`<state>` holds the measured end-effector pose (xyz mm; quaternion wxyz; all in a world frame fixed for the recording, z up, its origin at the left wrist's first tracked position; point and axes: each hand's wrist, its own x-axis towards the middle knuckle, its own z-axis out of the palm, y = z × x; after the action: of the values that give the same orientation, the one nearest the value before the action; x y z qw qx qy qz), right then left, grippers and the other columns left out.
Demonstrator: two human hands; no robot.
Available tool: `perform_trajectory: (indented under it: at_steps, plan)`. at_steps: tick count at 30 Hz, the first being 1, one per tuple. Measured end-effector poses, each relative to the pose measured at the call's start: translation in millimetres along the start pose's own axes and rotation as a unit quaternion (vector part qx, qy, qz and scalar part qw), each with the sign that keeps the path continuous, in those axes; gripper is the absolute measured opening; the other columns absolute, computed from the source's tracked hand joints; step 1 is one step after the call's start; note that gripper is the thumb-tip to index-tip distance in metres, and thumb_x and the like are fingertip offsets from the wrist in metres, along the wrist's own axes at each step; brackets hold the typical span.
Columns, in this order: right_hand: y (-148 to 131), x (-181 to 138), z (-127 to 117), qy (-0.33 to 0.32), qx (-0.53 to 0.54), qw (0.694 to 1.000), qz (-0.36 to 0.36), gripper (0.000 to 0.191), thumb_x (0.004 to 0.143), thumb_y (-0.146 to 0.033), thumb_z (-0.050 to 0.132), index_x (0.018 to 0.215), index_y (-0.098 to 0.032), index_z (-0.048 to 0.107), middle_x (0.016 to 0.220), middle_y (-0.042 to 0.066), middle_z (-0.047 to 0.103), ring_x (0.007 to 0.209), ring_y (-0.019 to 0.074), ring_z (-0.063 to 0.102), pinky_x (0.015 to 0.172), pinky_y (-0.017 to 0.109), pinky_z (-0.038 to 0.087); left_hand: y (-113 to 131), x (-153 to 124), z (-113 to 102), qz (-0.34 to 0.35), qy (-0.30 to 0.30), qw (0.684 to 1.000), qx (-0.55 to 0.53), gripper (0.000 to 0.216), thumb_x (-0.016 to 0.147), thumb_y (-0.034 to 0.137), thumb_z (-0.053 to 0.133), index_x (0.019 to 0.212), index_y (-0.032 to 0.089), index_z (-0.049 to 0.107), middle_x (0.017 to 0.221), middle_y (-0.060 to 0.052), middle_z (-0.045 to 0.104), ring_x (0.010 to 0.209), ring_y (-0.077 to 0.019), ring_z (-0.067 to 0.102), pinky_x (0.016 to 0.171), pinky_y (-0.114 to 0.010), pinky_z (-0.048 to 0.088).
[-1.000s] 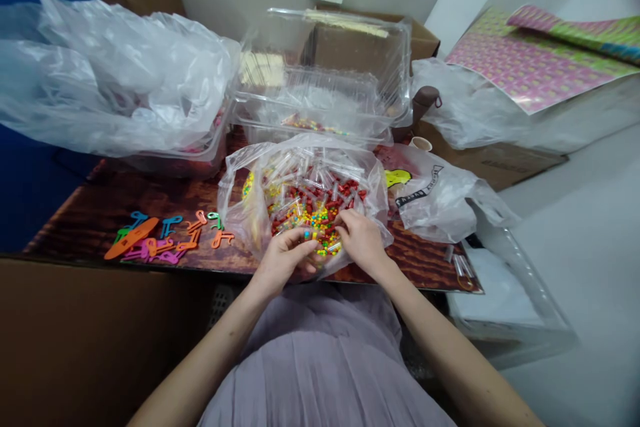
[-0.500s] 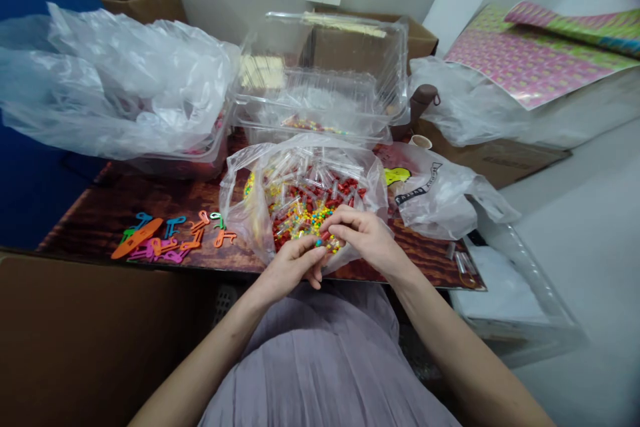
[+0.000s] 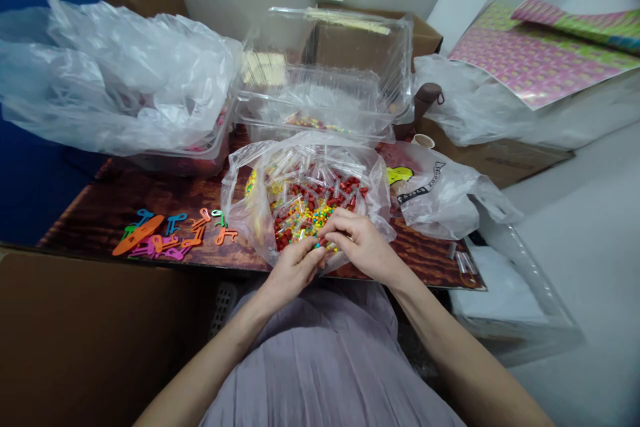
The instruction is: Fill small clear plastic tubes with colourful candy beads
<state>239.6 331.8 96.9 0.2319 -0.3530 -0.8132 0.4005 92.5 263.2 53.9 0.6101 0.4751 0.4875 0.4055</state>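
Head view looks down over a wood-grain surface (image 3: 100, 203) crowded with plastic, and I take it from the biggest things to the smallest. At far left a heap of crumpled clear sheeting (image 3: 115, 73) spills over a tub, so what lies in the tub is mostly hidden. Behind my work stands a hinged clear container (image 3: 330, 73) with its lid propped up; a thin line of coloured bits shows in its base, nothing more. To the right a printed bag (image 3: 440, 197) lies slack, and patterned wrapping paper (image 3: 540, 53) runs out of the picture.

Right in front of me the open clear bag (image 3: 305, 193) sits at the near edge, its mouth spread wide so both hands can work over it; inside are small clear tubes (image 3: 310, 177) with red caps, mixed with bright beads (image 3: 313, 217). A scatter of coloured plastic clips (image 3: 170, 233) lies apart at the left.

My left hand (image 3: 293, 270) and right hand (image 3: 363, 247) meet fingertip to fingertip over the bag's near rim, pinched together on something small. It looks like one tube, but my fingers cover it, so I cannot say for sure.
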Motion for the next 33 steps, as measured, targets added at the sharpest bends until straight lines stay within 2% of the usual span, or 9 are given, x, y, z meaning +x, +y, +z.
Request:
perform_trajectory:
  at_steps: [8,11,14,18,22,24,28,31,33]
  plan:
    - [14.6,-13.3,-0.8,0.006,0.114,0.992,0.051,0.014,0.082,-0.02,0.056,0.076,-0.017,0.067,0.077,0.002,0.058,0.074,0.014,0.054,0.07,0.028,0.041,-7.7,-1.9,8.1,0.005,-0.006,1.0,0.01,0.03,0.088,0.04,0.045,0.072,0.016,0.052,0.049,0.007,0.039,0.042,-0.0062,0.034,0.044,-0.02,0.026]
    - [30.5,-8.3,-8.8,0.087,0.135,0.981,0.104,0.016,0.083,-0.03,0.057,0.08,-0.017,0.066,0.072,0.001,0.059,0.063,0.0129,0.051,0.062,0.027,0.04,-6.1,0.9,6.3,0.0,-0.015,1.0,-0.028,0.031,0.087,0.044,0.048,0.075,0.016,0.052,0.05,0.006,0.045,0.042,-0.0067,0.039,0.043,-0.019,0.029]
    - [45.1,1.1,-7.1,0.142,-0.034,0.986,0.086,0.016,0.084,-0.027,0.055,0.076,-0.018,0.064,0.076,0.002,0.06,0.071,0.015,0.053,0.069,0.029,0.041,-8.0,3.7,1.3,-0.014,0.005,0.994,-0.104,0.031,0.083,0.046,0.055,0.08,0.016,0.053,0.055,0.003,0.053,0.044,-0.0066,0.044,0.044,-0.017,0.033]
    - [52.0,9.8,13.3,0.057,-0.316,0.945,0.057,0.014,0.086,-0.016,0.051,0.085,-0.018,0.064,0.091,0.007,0.059,0.084,0.0186,0.053,0.071,0.029,0.039,-10.6,5.0,-3.0,-0.029,0.041,0.981,-0.185,0.032,0.078,0.044,0.063,0.087,0.014,0.054,0.065,0.001,0.061,0.046,-0.005,0.049,0.044,-0.015,0.036]
    - [52.0,12.7,26.2,0.016,-0.392,0.918,0.049,0.019,0.087,-0.01,0.046,0.09,-0.017,0.063,0.098,0.01,0.057,0.089,0.0209,0.052,0.069,0.029,0.038,-10.5,5.3,-6.3,-0.034,0.069,0.969,-0.235,0.037,0.07,0.043,0.072,0.085,0.015,0.052,0.078,-0.002,0.065,0.051,-0.0064,0.055,0.043,-0.016,0.039]
    - [53.6,13.9,23.3,0.044,-0.336,0.94,0.041,0.018,0.087,-0.012,0.045,0.089,-0.017,0.062,0.096,0.009,0.058,0.086,0.0191,0.054,0.071,0.029,0.039,-10.5,5.7,-9.4,-0.038,0.076,0.965,-0.247,0.037,0.069,0.041,0.073,0.084,0.014,0.052,0.076,-0.001,0.064,0.05,-0.0058,0.054,0.042,-0.015,0.039]
    - [55.8,18.0,9.5,0.125,-0.111,0.985,0.043,0.009,0.083,-0.019,0.053,0.079,-0.018,0.061,0.082,0.003,0.061,0.077,0.016,0.055,0.072,0.028,0.042,-9.5,7.0,-13.8,-0.042,0.073,0.963,-0.254,0.036,0.07,0.04,0.073,0.084,0.013,0.054,0.074,-0.001,0.064,0.047,-0.0041,0.052,0.041,-0.015,0.038]
    - [47.9,20.0,3.4,0.151,0.043,0.983,0.094,0.009,0.076,-0.027,0.061,0.073,-0.018,0.06,0.073,0.001,0.06,0.067,0.0143,0.053,0.063,0.027,0.041,-6.9,8.0,-12.8,-0.044,0.062,0.962,-0.263,0.037,0.07,0.04,0.073,0.085,0.014,0.053,0.074,0.0,0.064,0.048,-0.0045,0.052,0.042,-0.015,0.039]
    - [37.8,20.1,3.1,0.136,0.174,0.965,0.144,0.018,0.071,-0.034,0.066,0.075,-0.018,0.059,0.065,-0.001,0.057,0.056,0.0111,0.048,0.052,0.024,0.036,-4.8,8.2,-11.2,-0.039,0.047,0.961,-0.271,0.036,0.071,0.04,0.072,0.084,0.013,0.052,0.074,-0.001,0.064,0.048,-0.0045,0.052,0.041,-0.015,0.038]
